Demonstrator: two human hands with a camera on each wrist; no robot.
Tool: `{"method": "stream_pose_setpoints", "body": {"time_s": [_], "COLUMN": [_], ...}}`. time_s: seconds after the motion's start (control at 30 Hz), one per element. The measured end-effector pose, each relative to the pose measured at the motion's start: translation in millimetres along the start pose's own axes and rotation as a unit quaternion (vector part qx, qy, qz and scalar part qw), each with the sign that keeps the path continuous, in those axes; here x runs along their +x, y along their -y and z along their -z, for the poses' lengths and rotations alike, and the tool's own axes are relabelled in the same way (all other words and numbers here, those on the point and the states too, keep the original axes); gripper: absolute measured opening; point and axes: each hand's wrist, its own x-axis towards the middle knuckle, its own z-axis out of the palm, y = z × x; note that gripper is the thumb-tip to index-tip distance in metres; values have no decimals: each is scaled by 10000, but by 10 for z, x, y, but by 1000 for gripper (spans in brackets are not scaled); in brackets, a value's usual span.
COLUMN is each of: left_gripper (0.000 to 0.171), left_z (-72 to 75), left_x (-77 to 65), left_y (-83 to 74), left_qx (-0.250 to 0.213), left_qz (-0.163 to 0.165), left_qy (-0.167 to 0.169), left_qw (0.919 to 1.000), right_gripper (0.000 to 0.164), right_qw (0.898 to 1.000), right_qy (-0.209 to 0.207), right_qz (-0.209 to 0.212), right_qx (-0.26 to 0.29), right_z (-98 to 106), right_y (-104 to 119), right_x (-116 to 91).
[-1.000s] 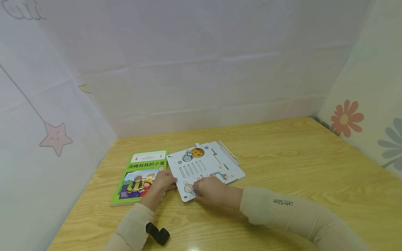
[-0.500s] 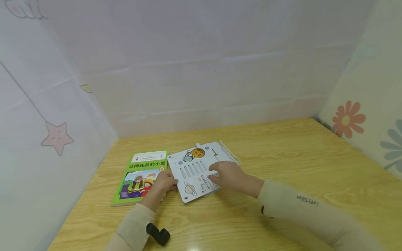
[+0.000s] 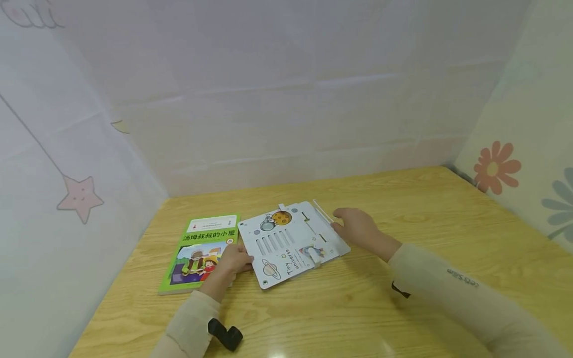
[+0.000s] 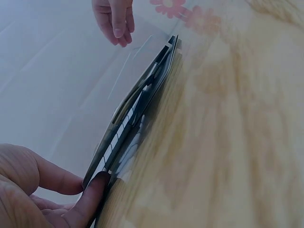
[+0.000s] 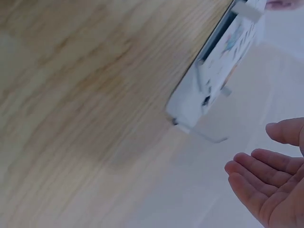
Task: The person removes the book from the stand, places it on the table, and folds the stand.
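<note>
A flat white folding book stand [image 3: 297, 233] printed with planets and "Tiny universe" lies on the table, seen edge-on in the left wrist view. My left hand [image 3: 235, 259] pinches its left edge between thumb and fingers. At the far right edge a thin white wire arm [image 3: 322, 211] sticks out from the stand. Beside that wire is my right hand [image 3: 360, 229]; the right wrist view has its fingers [image 5: 256, 183] extended, apart from the wire, with nothing held. One white clip [image 3: 315, 256] sits at the stand's near edge, another [image 3: 281, 207] at its far edge.
A green-bordered picture book [image 3: 179, 268] lies just left of the stand, partly behind my left forearm. The wooden table [image 3: 416, 214] ends at a pale fabric backdrop [image 3: 313, 119] at the back and sides. Black straps show at both wrists.
My right hand has moved from the stand's near edge over its face to the wire arm on the right, uncovering the near clip. My left hand and the stand have stayed put.
</note>
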Motion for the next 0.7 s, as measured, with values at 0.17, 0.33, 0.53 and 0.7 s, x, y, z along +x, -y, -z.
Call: {"method": "stream_pose_setpoints", "body": {"time_s": [0.17,0.33,0.53,0.7], "left_gripper": [19,20,19,19], "left_z": [4,-5,-6,5], "left_x": [2,9,18,15], "left_y": [12,12,4,2], "left_qx": [1,17,40,10], "left_qz": [27,1,26,19], "left_qy": [22,23,-3,-7], "left_qw": [10000,10000,10000,10000], "right_gripper": [11,11,28,33], "right_qw": [9986,9985,9995,9998], "right_qy": [236,315,229,114], "right_qz": [-349,-323,-129,-156], "right_qx": [325,296,171,30], "right_z": [-47,-111,-177,-204], "right_y": [-144,-172,-156,-140], "right_x": [50,76,77,108]}}
